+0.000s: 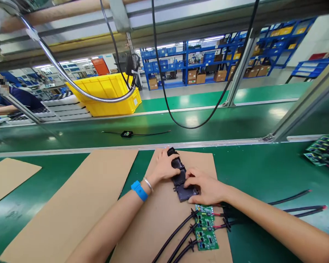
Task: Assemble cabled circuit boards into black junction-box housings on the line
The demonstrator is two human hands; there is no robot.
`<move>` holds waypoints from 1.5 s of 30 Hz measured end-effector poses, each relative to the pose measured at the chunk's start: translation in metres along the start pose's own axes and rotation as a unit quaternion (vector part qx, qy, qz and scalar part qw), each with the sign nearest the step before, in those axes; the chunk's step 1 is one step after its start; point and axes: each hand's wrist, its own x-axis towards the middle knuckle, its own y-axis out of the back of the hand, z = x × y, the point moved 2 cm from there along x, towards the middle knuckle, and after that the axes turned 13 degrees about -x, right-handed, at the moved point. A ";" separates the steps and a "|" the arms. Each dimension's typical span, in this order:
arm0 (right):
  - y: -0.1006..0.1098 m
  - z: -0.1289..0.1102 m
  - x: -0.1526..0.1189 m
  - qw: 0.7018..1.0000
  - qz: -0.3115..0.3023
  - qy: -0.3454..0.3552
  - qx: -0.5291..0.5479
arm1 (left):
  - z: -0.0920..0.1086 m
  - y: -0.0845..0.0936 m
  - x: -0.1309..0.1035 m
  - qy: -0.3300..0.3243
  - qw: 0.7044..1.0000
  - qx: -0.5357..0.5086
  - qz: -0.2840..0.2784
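Several black plastic housings (179, 178) lie end to end in a row on a cardboard sheet (150, 223). My left hand (166, 164) is curled over the far part of the row, thumb and fingers closed on its edges. At the near end, my right hand (204, 186) grips the last housing between thumb and fingers. Just below it sit green circuit boards (207, 228) joined side by side, with thick black cables (177, 233) running off to the left and right. A blue band and a silver bracelet circle my left wrist.
More cardboard sheets (71, 197) lie at the left. Beyond the metal rail, a small black unit with wires (127, 134) rests on the green belt. Circuit boards are piled (325, 149) at the right. A black cable (190, 127) hangs ahead. A person sits at far left.
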 end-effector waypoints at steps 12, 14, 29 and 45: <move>0.018 -0.049 -0.082 0.978 -0.019 -0.184 -0.097 | 0.020 0.015 -0.029 -0.106 0.992 -0.061 -0.041; 0.009 -0.057 -0.090 0.974 -0.019 -0.202 -0.096 | 0.037 0.017 -0.065 -0.098 0.991 -0.087 -0.007; 0.004 -0.071 -0.072 0.978 -0.056 -0.190 0.066 | 0.044 0.036 -0.180 0.023 0.962 -0.149 -0.228; -0.004 -0.032 -0.077 0.986 0.006 -0.131 -0.104 | 0.002 -0.046 -0.216 -0.049 0.968 -0.134 -0.207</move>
